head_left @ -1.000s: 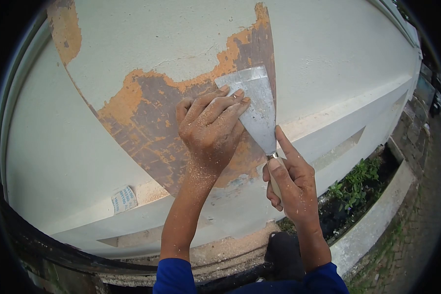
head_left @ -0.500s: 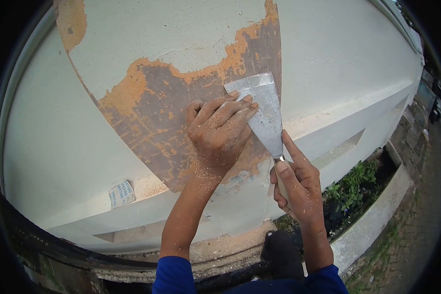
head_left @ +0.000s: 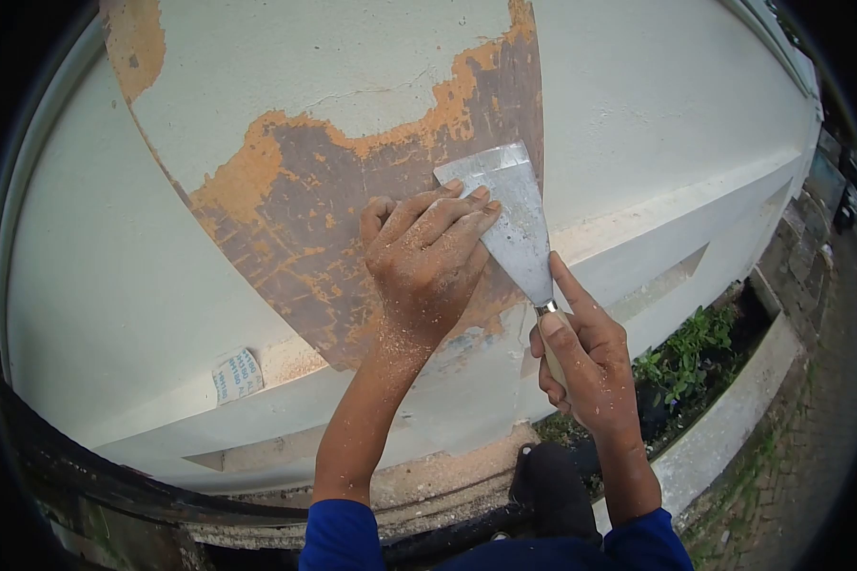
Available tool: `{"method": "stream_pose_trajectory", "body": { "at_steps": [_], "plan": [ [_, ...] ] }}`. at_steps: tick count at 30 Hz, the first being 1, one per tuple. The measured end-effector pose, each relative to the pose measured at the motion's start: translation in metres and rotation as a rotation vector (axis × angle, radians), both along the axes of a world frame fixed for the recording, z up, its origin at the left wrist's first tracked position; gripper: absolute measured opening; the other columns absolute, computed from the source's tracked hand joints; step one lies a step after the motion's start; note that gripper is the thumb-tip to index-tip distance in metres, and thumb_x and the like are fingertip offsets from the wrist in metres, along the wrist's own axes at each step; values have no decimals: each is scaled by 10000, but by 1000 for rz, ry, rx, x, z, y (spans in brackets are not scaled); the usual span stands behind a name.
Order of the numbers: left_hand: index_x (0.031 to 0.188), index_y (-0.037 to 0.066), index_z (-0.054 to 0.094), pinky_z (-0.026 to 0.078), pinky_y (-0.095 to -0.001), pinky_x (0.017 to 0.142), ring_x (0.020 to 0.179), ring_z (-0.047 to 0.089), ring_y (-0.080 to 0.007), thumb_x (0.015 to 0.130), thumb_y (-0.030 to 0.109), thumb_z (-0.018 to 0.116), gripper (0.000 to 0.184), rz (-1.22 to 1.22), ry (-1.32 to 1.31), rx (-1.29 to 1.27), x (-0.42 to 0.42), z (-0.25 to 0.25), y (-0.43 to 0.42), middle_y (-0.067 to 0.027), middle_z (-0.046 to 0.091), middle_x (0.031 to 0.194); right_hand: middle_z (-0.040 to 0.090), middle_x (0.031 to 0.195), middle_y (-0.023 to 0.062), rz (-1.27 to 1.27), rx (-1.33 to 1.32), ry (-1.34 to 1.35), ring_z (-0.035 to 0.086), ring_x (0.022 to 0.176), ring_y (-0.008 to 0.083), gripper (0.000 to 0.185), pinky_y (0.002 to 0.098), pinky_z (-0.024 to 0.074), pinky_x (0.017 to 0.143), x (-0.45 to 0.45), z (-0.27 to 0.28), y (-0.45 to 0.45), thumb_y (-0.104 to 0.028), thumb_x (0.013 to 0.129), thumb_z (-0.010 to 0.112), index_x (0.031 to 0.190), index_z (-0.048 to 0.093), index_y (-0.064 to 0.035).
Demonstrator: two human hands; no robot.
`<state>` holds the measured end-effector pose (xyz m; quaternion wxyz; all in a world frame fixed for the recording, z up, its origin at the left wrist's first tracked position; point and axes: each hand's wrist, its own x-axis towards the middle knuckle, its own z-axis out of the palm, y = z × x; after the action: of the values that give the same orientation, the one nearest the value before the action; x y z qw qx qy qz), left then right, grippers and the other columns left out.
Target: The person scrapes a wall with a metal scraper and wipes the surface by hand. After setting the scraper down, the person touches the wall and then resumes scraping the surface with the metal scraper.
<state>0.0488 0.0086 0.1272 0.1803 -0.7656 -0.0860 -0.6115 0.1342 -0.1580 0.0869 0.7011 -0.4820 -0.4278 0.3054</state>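
My right hand (head_left: 585,366) is closed around the pale handle of a wide scraper (head_left: 519,219), its index finger stretched along the blade's edge. The metal blade lies against the wall, its broad end pointing up over a brown patch (head_left: 352,190) where paint is gone. Orange remnants border that patch. My left hand (head_left: 428,252), dusted with pale flakes, rests on the blade's left side with several fingers laid flat on it. Its thumb is hidden.
A piece of printed sandpaper (head_left: 237,376) sits on the wall's ledge (head_left: 628,219) at lower left, near orange dust. Pale green paint (head_left: 638,105) covers the surrounding wall. Green plants (head_left: 690,357) grow in a bed at lower right, beside a concrete kerb (head_left: 723,428) and a paved path.
My right hand and forearm have shifted slightly right and the handle has tilted a little with them. My left hand stays on the blade almost unmoved.
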Motion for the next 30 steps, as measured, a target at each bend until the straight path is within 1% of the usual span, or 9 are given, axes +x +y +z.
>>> {"method": "stream_pose_trajectory", "body": {
  "at_steps": [2,5,14,17,20,23,26,28,30],
  "plan": [
    [867,197,737,348,-333,801,970,644,-97,705,91,745,193,-9,43,-27,-2,-6,3,67,735,929,559,768,14,4,2,1,451,509,17,513,194,394,414,1,-1,1,-103,987,482,1470,326,-27],
    [869,206,736,338,-340,789,963,645,-95,711,87,740,198,9,-4,35,0,9,6,79,734,939,556,766,15,0,42,-21,445,503,15,514,195,390,408,2,8,6,-110,988,483,1470,325,-27],
    [869,209,735,336,-342,795,972,646,-94,719,61,720,211,-20,-30,14,2,9,6,82,735,937,558,746,11,-10,39,-8,453,501,17,531,193,382,409,-1,7,9,-136,987,505,1474,320,-32],
    [863,202,735,335,-343,790,966,649,-95,709,59,717,211,-27,65,-36,0,-26,3,79,735,937,563,746,10,-22,-21,2,459,510,19,537,196,389,419,-3,-12,-1,-143,985,512,1474,319,-31],
    [857,203,735,334,-346,793,958,651,-97,701,57,716,214,-11,48,-12,-2,-14,2,72,736,932,568,749,12,-19,-1,8,462,511,19,540,199,393,422,-3,-15,2,-148,986,514,1475,318,-31],
    [780,225,739,361,-302,747,886,687,-86,698,45,735,197,1,-55,33,3,10,2,71,744,831,570,740,16,-21,47,20,459,490,20,539,201,387,408,-3,0,7,-150,987,512,1477,317,-39],
    [851,196,734,335,-355,794,959,653,-109,704,57,715,203,-26,63,-53,0,-25,-1,56,735,925,571,729,23,-28,25,7,447,458,21,539,204,377,389,-5,-21,3,-147,988,509,1480,314,-45],
    [849,189,734,336,-359,795,958,653,-112,707,73,724,184,-27,60,-39,1,-27,1,57,734,919,571,724,28,-21,-20,4,438,441,22,538,205,372,380,-1,-30,-1,-149,990,506,1480,311,-45],
    [852,185,735,337,-362,800,958,654,-113,709,89,733,173,-40,37,-6,5,-15,3,57,733,912,576,726,32,-21,28,22,438,436,20,535,203,367,373,4,-12,5,-150,992,500,1479,308,-37]
  ]
}}
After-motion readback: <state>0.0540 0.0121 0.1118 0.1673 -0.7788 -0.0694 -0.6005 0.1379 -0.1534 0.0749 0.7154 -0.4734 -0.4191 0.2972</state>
